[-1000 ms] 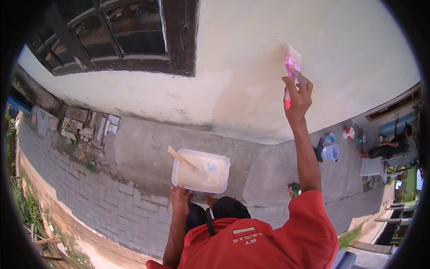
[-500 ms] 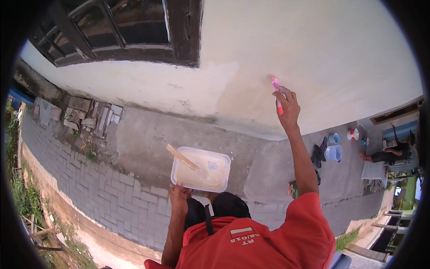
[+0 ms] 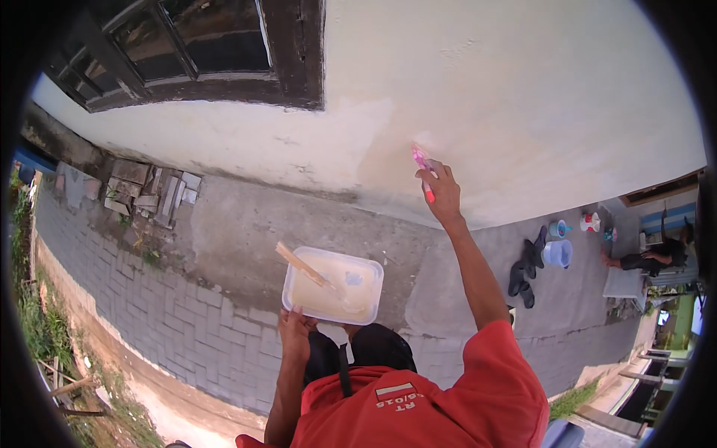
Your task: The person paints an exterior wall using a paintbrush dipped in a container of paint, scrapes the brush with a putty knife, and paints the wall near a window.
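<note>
My right hand (image 3: 444, 193) is closed round a pink paintbrush (image 3: 422, 166) with a red handle end. Its bristles touch the pale wall (image 3: 485, 97), where a whitish patch shows at the tip. Low on my left, my left hand (image 3: 296, 325) grips the near corner of a white plastic tub (image 3: 378, 293). Cream-coloured liquid lies in the tub, and a flat wooden stick (image 3: 299, 263) leans in it, its upper end past the rim. The fingers under the tub are hidden.
A dark wooden window frame (image 3: 302, 60) is at upper left, above stacked tiles and boards (image 3: 142, 188). On the right are dark shoes (image 3: 526, 270), a pale blue bucket (image 3: 557, 254) and smaller pots. A seated person (image 3: 657, 257) is at far right.
My right hand has moved left and slightly down along the wall with the paintbrush. More of the shoes shows beside my right arm. The tub has hardly moved in my left hand.
</note>
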Demonstrator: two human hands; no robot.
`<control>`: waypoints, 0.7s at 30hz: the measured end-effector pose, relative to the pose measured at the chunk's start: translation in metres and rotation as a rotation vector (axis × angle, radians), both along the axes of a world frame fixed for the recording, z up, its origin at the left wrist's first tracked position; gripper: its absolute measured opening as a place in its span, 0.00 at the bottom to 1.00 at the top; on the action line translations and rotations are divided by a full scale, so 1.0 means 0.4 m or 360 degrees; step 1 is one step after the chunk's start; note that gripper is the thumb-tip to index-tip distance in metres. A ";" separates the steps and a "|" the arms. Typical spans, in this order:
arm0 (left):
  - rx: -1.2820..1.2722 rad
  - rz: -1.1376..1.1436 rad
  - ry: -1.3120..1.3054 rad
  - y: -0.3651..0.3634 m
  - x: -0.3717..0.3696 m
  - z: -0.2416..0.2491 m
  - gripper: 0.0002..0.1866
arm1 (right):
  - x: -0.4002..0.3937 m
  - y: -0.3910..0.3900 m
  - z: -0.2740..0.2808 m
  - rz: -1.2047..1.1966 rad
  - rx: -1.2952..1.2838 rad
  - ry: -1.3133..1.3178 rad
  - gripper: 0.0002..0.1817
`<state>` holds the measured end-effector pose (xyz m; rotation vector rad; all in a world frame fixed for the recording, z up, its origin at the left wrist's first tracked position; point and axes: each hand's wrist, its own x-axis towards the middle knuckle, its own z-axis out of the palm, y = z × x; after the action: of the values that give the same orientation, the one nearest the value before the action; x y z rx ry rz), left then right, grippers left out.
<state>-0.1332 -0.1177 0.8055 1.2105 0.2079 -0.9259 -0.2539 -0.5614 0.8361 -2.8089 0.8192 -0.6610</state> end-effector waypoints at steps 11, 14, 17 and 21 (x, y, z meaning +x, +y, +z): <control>-0.0032 0.0097 0.0049 -0.030 -0.002 0.014 0.15 | 0.098 0.018 -0.086 -0.0156 -0.0610 0.0046 0.15; -0.0054 0.0070 0.0016 -0.012 0.000 0.003 0.15 | 0.095 0.029 -0.167 -0.0014 -0.0167 0.0365 0.14; 0.0015 0.0013 0.0006 0.004 0.007 -0.006 0.28 | 0.058 0.020 -0.058 0.0009 -0.0153 0.0114 0.15; 0.0098 0.0096 0.0046 -0.004 0.009 0.002 0.23 | -0.003 0.017 0.151 -0.0225 -0.0443 -0.0217 0.16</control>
<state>-0.1294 -0.1191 0.8063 1.2416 0.2961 -0.8902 -0.2550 -0.5547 0.8964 -2.9215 0.9742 -1.0520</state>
